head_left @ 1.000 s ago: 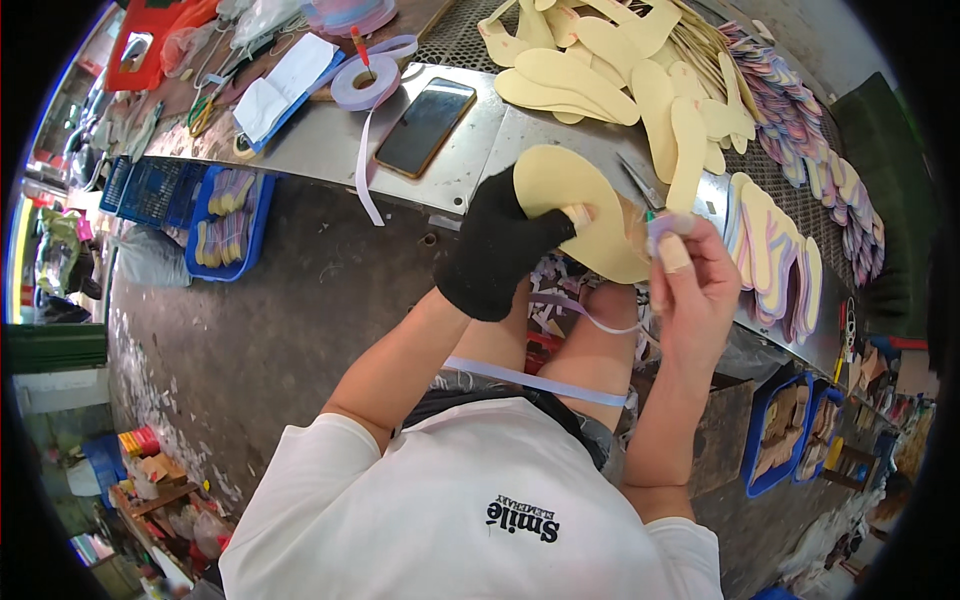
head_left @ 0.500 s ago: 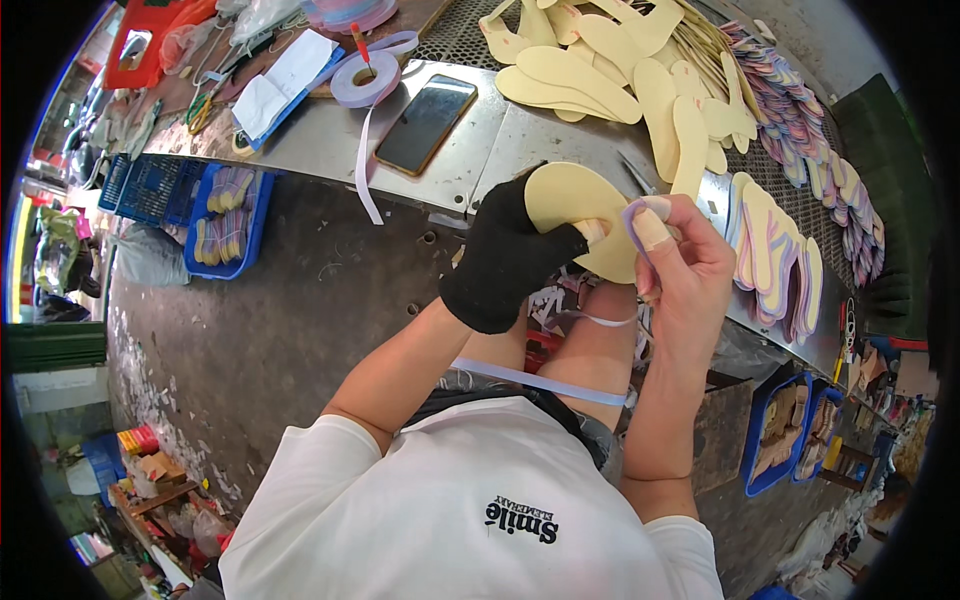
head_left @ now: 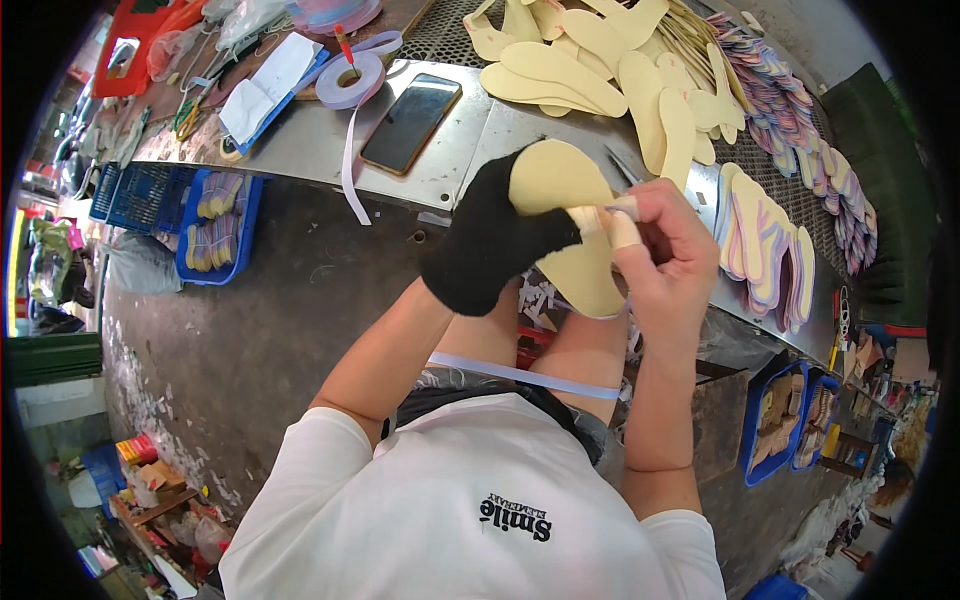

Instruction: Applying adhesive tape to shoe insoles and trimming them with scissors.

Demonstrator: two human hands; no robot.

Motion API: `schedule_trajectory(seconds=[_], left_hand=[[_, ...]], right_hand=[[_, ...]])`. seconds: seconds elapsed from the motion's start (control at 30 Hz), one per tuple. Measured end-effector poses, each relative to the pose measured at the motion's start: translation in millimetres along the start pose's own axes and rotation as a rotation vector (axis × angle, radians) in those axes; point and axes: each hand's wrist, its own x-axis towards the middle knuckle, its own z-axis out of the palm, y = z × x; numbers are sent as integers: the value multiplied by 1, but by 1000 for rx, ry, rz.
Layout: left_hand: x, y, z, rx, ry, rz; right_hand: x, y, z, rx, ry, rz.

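Left of centre, the gloved left hand (head_left: 490,245) is closed around the heel end of a pale yellow insole (head_left: 565,225), held above the lap. Just right, the bare right hand (head_left: 665,255) pinches its edge with taped fingertips (head_left: 622,228). It looks light, thin and flexible; gripping the rim seems best.

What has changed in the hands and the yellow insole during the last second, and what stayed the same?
The right hand moved left, up to the gloved left hand, and now pinches the insole at its middle. The insole turned from lying across to pointing more downward, and sits slightly lower. The left hand kept its hold throughout. The phone, tape roll and insole pile on the table did not move.
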Motion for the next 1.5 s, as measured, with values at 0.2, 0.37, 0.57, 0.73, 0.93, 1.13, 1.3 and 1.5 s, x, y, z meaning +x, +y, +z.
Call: schedule_trajectory(seconds=[0.2, 0.37, 0.57, 0.73, 0.93, 1.13, 1.3, 1.5], left_hand=[[17, -11, -8, -235, -70, 143], [17, 6, -9, -231, 11, 37], [13, 9, 1, -342, 82, -16], [14, 8, 4, -344, 64, -16], [34, 10, -1, -494, -70, -106], [11, -51, 17, -316, 15, 200], [6, -29, 2, -541, 47, -37], [5, -27, 6, -378, 251, 29]], right_hand=[[2, -5, 4, 350, 4, 479], [-2, 5, -20, 368, -79, 594], [-20, 14, 4, 115, 127, 172], [-22, 13, 4, 224, 81, 210], [-16, 16, 1, 214, -15, 179], [-9, 30, 18, 228, 33, 133], [-20, 46, 7, 534, 39, 455], [-42, 46, 15, 759, 68, 573]])
